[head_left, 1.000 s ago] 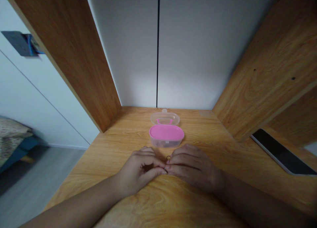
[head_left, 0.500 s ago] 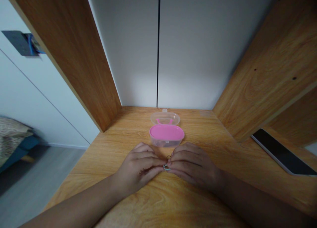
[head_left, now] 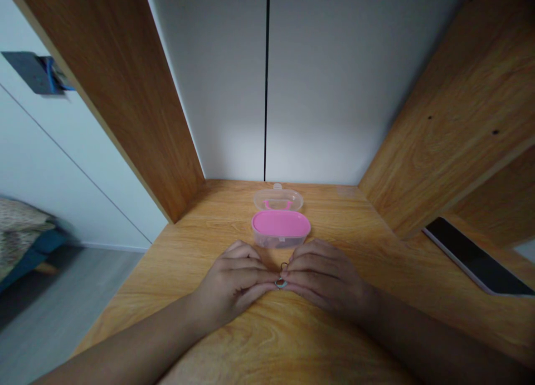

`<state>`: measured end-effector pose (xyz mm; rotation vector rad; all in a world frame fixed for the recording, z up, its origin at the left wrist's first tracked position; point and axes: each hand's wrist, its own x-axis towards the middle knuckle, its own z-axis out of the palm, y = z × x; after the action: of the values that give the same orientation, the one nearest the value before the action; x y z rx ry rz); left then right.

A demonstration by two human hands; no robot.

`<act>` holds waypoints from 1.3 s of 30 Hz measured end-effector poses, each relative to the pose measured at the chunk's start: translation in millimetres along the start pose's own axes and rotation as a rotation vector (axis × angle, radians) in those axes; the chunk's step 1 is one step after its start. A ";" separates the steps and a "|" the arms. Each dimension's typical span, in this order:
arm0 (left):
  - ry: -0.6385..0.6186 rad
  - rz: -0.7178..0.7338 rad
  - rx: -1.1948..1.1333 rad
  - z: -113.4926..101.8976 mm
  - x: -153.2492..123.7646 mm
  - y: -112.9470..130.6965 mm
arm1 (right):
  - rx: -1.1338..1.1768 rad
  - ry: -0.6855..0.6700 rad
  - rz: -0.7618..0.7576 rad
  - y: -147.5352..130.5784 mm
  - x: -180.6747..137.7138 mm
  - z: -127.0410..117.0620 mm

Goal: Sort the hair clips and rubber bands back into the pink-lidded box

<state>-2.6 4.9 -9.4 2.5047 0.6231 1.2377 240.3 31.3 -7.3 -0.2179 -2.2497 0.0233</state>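
Observation:
My left hand (head_left: 232, 284) and my right hand (head_left: 324, 276) rest on the wooden desk (head_left: 267, 329), their fingertips meeting in the middle. Both hands are closed in a pinch on a small metal clip or ring (head_left: 281, 283) that shows between the fingertips. A thin dark wire loop (head_left: 284, 266) sticks up just behind it. Just beyond the hands sits a small clear plastic box with a pink inside (head_left: 281, 228), its clear lid (head_left: 278, 198) hinged open towards the wall.
Wooden side panels (head_left: 137, 106) rise left and right of the desk, with a white wall (head_left: 317, 84) behind. A dark phone or tablet (head_left: 472, 257) lies on the lower shelf at the right. The desk's left edge drops to the floor (head_left: 50, 312).
The small metal piece has come into sight between the fingertips; a second ago it was hidden. The fingers of both hands have shifted slightly. The box has not moved.

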 end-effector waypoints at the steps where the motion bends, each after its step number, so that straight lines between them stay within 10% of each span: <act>1: -0.002 -0.007 0.002 -0.2 0.2 0.1 | -0.002 0.001 0.002 -0.3 0.4 -0.2; 18: 0.002 -0.077 0.022 -1.2 3.4 4.2 | 0.047 -0.016 0.126 -4.8 3.1 -2.0; 30: 0.016 -0.106 0.046 -1.1 4.4 5.9 | -0.145 0.368 0.755 16.4 -3.8 -3.0; 39: 0.091 -0.169 0.089 -2.5 6.8 7.1 | -0.076 0.393 0.878 26.4 -7.2 0.9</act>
<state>1.0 2.3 -0.2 2.4171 0.9105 1.2923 248.0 56.1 -15.9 -1.1278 -1.6166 0.3297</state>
